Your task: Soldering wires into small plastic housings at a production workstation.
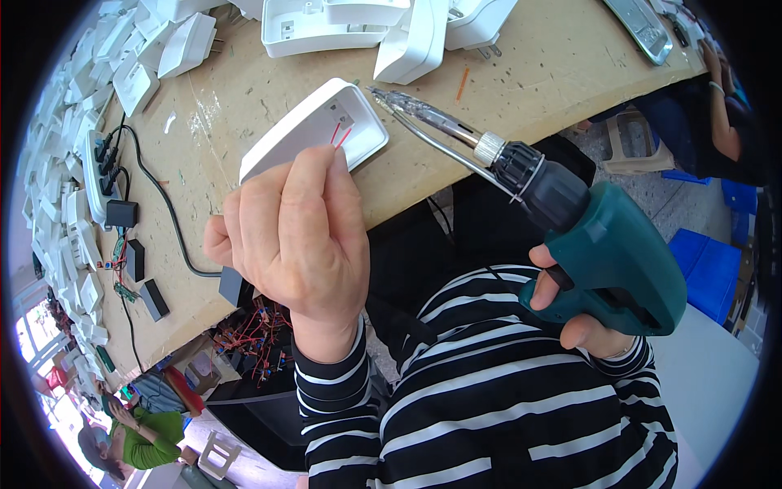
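My left hand [297,232] is closed, its fingertips pinched at the ends of two thin red wires [344,137]. These wires reach into an open white plastic housing [269,151], lying tilted on the table under that hand. My fingers hide part of the housing. My right hand [566,306] is wrapped round the handle of a dark green soldering gun [635,257], with a finger at its black trigger. The gun's metal tip and curved feed tube point left, ending just above and beside the housing's far right corner.
White plug housings [411,45] stand at the table's back, and many more [57,220] are heaped along the left. A power strip [96,179] has a black cable [163,191]. Red-wired parts [259,338] sit below the table edge. Other people [151,440] work nearby.
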The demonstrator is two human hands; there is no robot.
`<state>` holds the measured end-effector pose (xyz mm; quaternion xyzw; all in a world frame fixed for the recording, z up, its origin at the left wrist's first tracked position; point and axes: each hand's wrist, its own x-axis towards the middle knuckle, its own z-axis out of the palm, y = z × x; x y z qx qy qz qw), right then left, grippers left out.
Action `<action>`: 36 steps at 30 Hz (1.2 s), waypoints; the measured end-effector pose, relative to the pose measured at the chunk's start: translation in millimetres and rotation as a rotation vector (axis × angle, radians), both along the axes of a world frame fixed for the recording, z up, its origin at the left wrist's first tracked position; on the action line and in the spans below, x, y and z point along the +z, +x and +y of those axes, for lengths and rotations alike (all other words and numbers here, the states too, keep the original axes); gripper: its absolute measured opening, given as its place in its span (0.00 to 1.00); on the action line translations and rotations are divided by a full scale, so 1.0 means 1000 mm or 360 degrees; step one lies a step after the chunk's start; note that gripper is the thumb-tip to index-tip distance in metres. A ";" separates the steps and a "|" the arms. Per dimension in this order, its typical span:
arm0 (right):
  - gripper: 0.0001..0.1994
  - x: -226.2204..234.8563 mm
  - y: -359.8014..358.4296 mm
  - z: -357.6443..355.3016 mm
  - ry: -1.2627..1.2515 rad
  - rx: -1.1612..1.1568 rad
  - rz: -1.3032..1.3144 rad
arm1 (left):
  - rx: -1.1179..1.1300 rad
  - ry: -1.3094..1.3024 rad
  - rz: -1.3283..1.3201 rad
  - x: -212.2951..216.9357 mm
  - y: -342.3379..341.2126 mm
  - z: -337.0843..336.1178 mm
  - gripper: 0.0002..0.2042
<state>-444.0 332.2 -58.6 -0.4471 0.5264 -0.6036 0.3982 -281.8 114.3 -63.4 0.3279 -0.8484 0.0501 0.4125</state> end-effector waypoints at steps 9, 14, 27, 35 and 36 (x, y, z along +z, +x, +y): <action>0.35 0.012 0.004 -0.015 0.0161 -0.0049 0.0464 | 0.0185 -0.0174 -0.0034 -0.001 -0.008 -0.009 0.05; 0.39 0.001 -0.003 -0.020 0.0046 0.0024 0.0816 | 0.0201 -0.0034 -0.0100 -0.001 -0.011 -0.012 0.03; 0.39 -0.001 0.002 -0.028 0.0117 -0.0113 0.0690 | 0.0265 -0.0004 -0.0147 -0.002 -0.015 -0.014 0.03; 0.36 0.000 0.005 -0.030 0.0175 -0.0091 0.0467 | 0.0266 0.0043 -0.0131 -0.003 -0.015 -0.013 0.03; 0.36 0.001 0.005 -0.030 0.0177 -0.0093 0.0470 | 0.0264 0.0045 -0.0129 -0.003 -0.015 -0.013 0.03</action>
